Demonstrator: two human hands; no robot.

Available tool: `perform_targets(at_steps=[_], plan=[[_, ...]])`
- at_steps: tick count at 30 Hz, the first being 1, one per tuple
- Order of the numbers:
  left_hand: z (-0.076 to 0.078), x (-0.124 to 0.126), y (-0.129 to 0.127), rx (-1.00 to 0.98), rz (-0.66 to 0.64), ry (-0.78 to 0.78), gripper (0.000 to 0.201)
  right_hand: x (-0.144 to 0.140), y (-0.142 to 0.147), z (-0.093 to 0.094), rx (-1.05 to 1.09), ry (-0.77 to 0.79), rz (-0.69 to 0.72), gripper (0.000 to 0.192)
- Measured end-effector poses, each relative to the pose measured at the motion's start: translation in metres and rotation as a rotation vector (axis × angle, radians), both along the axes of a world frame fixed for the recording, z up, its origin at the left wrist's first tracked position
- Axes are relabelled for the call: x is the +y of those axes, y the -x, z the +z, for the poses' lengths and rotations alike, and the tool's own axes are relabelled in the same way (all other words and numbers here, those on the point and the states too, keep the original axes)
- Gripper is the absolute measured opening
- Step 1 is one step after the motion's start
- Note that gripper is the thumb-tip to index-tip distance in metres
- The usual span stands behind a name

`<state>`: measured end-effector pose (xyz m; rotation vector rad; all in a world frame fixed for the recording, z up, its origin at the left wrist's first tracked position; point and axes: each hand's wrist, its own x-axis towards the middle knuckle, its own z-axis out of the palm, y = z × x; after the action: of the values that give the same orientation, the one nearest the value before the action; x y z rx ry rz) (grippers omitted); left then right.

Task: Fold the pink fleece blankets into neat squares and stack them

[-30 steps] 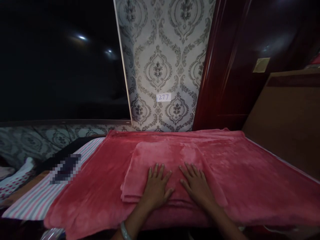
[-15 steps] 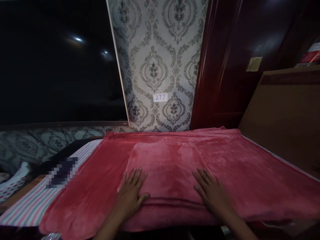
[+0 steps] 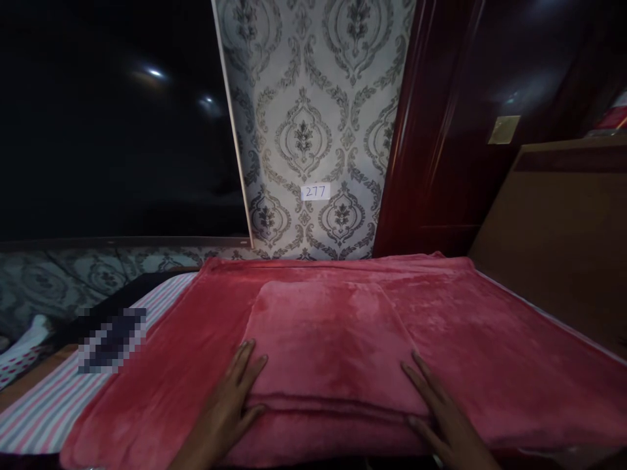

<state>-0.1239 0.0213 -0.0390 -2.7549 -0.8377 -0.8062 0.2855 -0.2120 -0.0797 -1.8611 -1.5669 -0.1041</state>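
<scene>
While flat, left hand (image 3: pixel 228 408): fingers spread on folded red cloth's (image 3: pixel 333 343) lower-left corner.
Right hand (image 3: pixel 443 421): open, lower-right corner.

Dim, reddish light; two glare spots on the dark screen (image 3: pixel 117 124); edges bend with wide-angle distortion, corners fall black.

- My bed (image 3: pixel 29 418) wears a striped sheet, bare along its left side.
- A red blanket (image 3: pixel 490 339) is spread flat across most of it.
- A folded red towel (image 3: pixel 328 339) lies on that blanket.
</scene>
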Motion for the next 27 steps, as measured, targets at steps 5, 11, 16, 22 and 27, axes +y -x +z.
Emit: perform_targets(at_steps=[5,11,16,22,27], plan=[[-0.009,0.001,0.006,-0.019,0.015,-0.013,0.070,-0.007,-0.001,-0.001,-0.008,0.011,0.013,0.066],[-0.009,-0.004,0.005,-0.066,0.072,0.013,0.085,-0.003,-0.006,-0.012,-0.114,-0.029,0.060,0.066],[-0.009,-0.003,0.006,-0.096,0.109,0.068,0.090,0.002,-0.011,-0.018,-0.207,-0.084,0.003,0.079],[-0.005,0.002,0.006,-0.097,0.118,0.126,0.081,0.008,-0.011,-0.022,-0.201,-0.107,-0.053,0.090],[0.004,0.002,0.004,-0.140,0.123,0.162,0.076,0.011,-0.011,-0.017,-0.117,-0.095,-0.079,0.073]])
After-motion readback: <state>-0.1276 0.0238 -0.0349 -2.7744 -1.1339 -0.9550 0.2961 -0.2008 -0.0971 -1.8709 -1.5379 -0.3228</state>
